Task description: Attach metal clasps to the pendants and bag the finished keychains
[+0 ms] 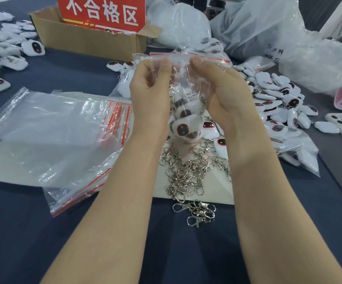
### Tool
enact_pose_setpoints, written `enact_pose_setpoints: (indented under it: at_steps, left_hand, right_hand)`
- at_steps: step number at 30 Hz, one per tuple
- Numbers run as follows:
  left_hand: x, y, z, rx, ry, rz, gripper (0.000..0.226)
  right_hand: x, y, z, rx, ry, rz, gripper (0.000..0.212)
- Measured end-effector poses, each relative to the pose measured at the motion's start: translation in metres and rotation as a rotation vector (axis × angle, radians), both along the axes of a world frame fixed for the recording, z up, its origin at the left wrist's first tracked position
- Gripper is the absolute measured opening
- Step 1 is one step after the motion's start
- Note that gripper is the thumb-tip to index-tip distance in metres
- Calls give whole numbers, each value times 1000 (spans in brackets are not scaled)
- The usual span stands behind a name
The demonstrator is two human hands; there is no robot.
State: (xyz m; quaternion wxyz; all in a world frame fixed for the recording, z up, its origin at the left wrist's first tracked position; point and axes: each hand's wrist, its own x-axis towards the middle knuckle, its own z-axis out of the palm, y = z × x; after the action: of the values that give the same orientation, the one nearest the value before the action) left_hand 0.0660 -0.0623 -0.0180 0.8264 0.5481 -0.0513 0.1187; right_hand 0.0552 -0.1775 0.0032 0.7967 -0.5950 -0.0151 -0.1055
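Small zip bag (pixel 182 67) with finished keychains (pixel 186 125) inside hangs over the table centre, held up between your hands. Your left hand (pixel 149 95) pinches its top edge on the left, and your right hand (pixel 225 93) pinches it on the right. Loose clasps (pixel 186 173) lie below, empty bags (pixel 53 136) left, pendant pile (pixel 278 103) right, cardboard box (pixel 88 42) behind.
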Motion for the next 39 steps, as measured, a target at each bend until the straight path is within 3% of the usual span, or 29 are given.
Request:
enact_pose_setpoints:
  at_steps: [4, 7, 9, 12, 14, 16, 19, 26, 39]
  left_hand:
    - [0, 0, 1, -79, 9, 6, 13]
    - [0, 3, 3, -28, -25, 46, 15]
    - [0, 5, 4, -4, -37, 71, 17]
    - [-2, 6, 5, -6, -62, 84, 17]
    - [-4, 4, 5, 9, -90, 93, 13]
    - [-5, 3, 5, 20, -121, 106, 12]
    - [-5, 1, 5, 32, -158, 122, 12]
    - [-5, 2, 2, 188, -204, 164, 10]
    - [-8, 0, 2, 189, -279, 196, 8]
  right_hand:
    - [0, 1, 0, -104, 28, -68, 30]
    - [-3, 0, 4, -103, 52, -89, 27]
    - [-5, -1, 7, -102, 63, -157, 7]
    - [-6, -1, 11, -446, -16, -491, 32]
    - [-9, 7, 14, -780, -179, -627, 32]
    - [-11, 18, 16, -1008, -273, -601, 25]
    - [-9, 29, 18, -1117, -215, -464, 25]
    - [-9, 27, 21, -1103, -176, -411, 16]
    - [-11, 22, 23, -967, -223, -312, 3]
